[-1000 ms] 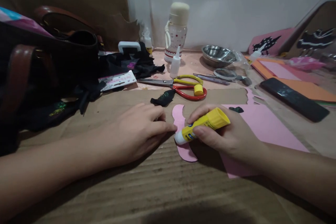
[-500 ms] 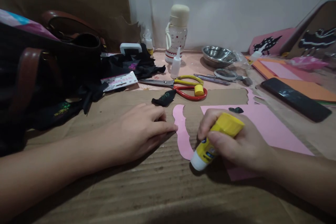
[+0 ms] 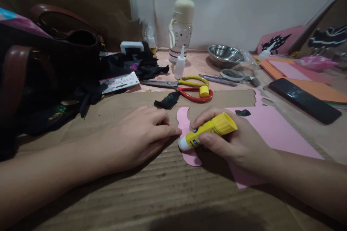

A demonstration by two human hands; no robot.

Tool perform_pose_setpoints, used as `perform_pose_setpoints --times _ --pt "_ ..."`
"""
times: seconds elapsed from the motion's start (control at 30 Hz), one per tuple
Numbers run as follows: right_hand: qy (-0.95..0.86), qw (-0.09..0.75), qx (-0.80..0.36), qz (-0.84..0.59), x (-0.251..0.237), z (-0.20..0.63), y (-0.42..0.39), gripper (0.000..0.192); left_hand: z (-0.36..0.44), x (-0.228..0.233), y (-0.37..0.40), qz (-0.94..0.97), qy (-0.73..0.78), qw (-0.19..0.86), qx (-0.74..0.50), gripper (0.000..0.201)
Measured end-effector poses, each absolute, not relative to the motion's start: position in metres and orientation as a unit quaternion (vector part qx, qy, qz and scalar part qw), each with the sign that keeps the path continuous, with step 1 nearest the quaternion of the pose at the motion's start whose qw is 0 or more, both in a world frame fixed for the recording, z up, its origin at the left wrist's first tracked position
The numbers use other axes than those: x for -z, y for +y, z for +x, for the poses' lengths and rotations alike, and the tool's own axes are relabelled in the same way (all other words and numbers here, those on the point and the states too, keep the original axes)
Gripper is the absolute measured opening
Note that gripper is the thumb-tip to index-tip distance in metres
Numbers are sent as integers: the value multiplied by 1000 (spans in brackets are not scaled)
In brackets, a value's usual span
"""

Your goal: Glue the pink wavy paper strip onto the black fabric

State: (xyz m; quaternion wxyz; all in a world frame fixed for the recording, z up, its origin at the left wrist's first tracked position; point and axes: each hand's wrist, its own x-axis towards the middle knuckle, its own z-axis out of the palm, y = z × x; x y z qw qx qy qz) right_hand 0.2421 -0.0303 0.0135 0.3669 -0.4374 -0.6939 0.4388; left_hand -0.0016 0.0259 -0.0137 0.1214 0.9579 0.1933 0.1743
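Observation:
A wavy-edged pink paper cutout (image 3: 185, 117) lies on the cardboard. My left hand (image 3: 145, 135) rests to its left, one finger stretched to the cutout's left edge and the others curled, holding it down. My right hand (image 3: 233, 140) is closed around a yellow glue stick (image 3: 207, 130), tilted with its white end down on the cutout's lower half. The glue stick covers part of the cutout. Behind it, a yellow cap (image 3: 204, 91) sits on the red handle of the scissors (image 3: 187, 85). A black fabric scrap (image 3: 167, 100) lies beside the scissors.
A pink paper sheet (image 3: 273, 130) lies partly under my right hand, with a dark scrap (image 3: 243, 112) on it. A phone (image 3: 305, 100) is at right. A squeeze bottle (image 3: 180, 65), a water bottle (image 3: 181, 30) and a metal bowl (image 3: 225, 56) stand behind. A dark bag (image 3: 51, 65) is at left.
My right hand has moved the glue stick left and up, from beside the cutout's lower end onto the cutout. My left hand keeps its place at the cutout's edge.

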Motion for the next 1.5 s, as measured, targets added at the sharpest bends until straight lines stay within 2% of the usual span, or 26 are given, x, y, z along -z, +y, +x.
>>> perform_pose_setpoints --times 0.27,0.43,0.6,0.7,0.87,0.97,1.2,1.33,1.5 --pt "-663 347 -510 -425 -11 242 -34 10 -3 19 27 957 193 122 -179 29" --pt "-682 316 -501 -429 -12 242 -33 12 -3 19 27 956 193 118 -186 28" --pt "-691 328 -474 -436 -15 240 -33 5 -4 17 27 957 190 116 -186 30" --pt "-688 328 -488 -425 -14 243 -34 10 -4 16 27 958 186 109 -188 31" --pt "-655 419 -463 -425 -8 248 -33 20 -4 16 27 958 192 114 -178 30" --pt "-655 447 -422 -439 -7 247 -30 18 -3 16 27 957 192 115 -183 29" --pt "-703 384 -399 -447 -10 244 -29 11 -5 16 26 957 190 119 -184 29" --pt "-704 380 -397 -450 -10 243 -28 12 -5 16 28 952 196 140 -190 29" --pt "-704 379 -400 -448 -10 243 -28 11 -1 12 25 943 188 146 -234 19"
